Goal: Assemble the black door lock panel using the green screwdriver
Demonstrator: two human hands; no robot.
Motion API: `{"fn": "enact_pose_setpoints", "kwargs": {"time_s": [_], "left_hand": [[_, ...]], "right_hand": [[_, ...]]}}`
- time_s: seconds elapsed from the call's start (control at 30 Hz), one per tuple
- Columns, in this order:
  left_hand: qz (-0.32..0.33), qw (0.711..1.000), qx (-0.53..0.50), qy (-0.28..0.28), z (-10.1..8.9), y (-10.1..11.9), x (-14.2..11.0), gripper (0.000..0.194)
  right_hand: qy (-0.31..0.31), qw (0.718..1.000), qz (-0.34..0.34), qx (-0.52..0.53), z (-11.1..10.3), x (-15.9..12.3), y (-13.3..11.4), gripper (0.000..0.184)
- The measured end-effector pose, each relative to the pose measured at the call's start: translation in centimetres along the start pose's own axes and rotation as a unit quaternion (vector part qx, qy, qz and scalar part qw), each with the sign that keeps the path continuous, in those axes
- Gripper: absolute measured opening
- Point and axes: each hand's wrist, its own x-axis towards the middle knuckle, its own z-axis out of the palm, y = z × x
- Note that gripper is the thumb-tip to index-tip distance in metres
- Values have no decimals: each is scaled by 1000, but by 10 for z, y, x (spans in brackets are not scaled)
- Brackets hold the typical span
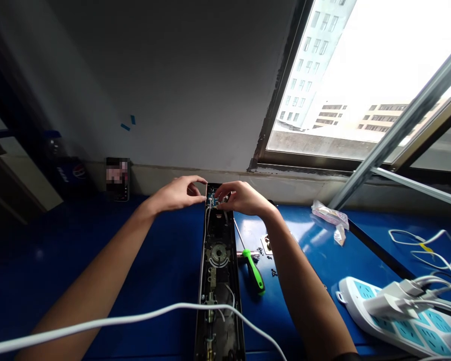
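Note:
A long, narrow black lock housing [221, 281] lies opened, its metal parts and white wires showing. At its far end sits a blue-green circuit board [213, 196]. My left hand [178, 193] has thumb and forefinger apart, their tips against the far left edge of the housing, holding it there. Over the board, the fingers of my right hand [242, 197] are bent into a pinch; what lies between their tips is too small to make out. A green-and-black screwdriver [254, 271] rests right of the housing, its shaft pointing away from me.
Small dark screws [274, 273] lie on the blue tabletop [161, 271] beside my right forearm. A white power strip [398, 316] with plugs stands at the right. A white cable [135, 317] crosses the foreground over the housing. A phone [118, 179] leans on the wall.

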Motion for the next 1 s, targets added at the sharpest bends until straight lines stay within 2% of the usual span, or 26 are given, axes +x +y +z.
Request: {"fn": "enact_pose_setpoints", "kwargs": {"time_s": [0.03, 0.1, 0.23, 0.33, 0.47, 0.7, 0.87, 1.0], "left_hand": [[14, 1000, 14, 18, -2, 4, -2, 55], [41, 999, 18, 2, -3, 11, -6, 36], [85, 995, 26, -54, 1, 19, -10, 23], [107, 989, 42, -91, 7, 20, -10, 22], [122, 987, 62, -89, 12, 21, -8, 23], [82, 988, 96, -90, 17, 22, -8, 31], [61, 989, 105, -79, 21, 20, -5, 40], [59, 989, 83, -105, 17, 19, -6, 35]], "right_hand": [[-24, 1000, -4, 15, -3, -2, 1, 30], [-62, 997, -10, 36, -8, -5, 2, 34], [-83, 995, -8, 57, -13, -8, 5, 32], [-70, 989, -7, 127, -17, -9, 6, 35], [-24, 981, -13, 190, -17, -8, 9, 38], [46, 979, -42, 196, 0, 3, 7, 32], [59, 984, -54, 161, 12, 6, 1, 23], [55, 989, -31, 132, 10, 4, 1, 17]]}}
